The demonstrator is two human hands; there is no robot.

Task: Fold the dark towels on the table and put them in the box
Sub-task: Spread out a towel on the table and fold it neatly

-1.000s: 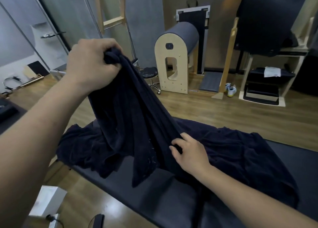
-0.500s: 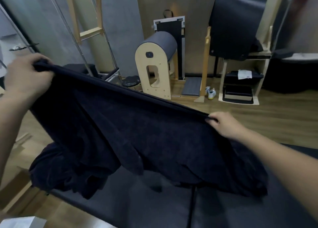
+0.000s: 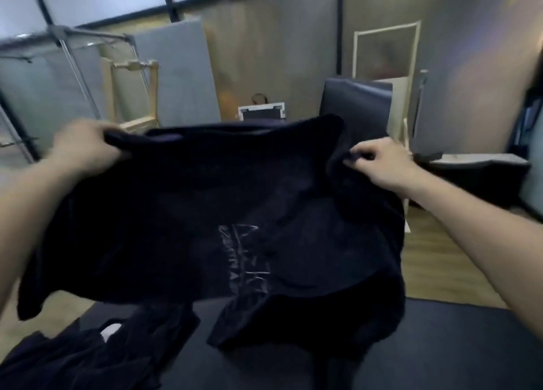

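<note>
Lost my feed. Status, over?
Left hand and right hand grip dark towel, held up spread. Second towel heaped on table below.

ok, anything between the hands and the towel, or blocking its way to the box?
Nothing: left hand and right hand both grip the towel by its top edge, above the table. The box is out of view, so that path can't be judged. Another towel lies bunched on the table.

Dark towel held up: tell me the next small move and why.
Probably bring the left hand across to the right hand, folding the dark towel in half: both hands grip its top edge and it hangs spread out above the table.
</note>
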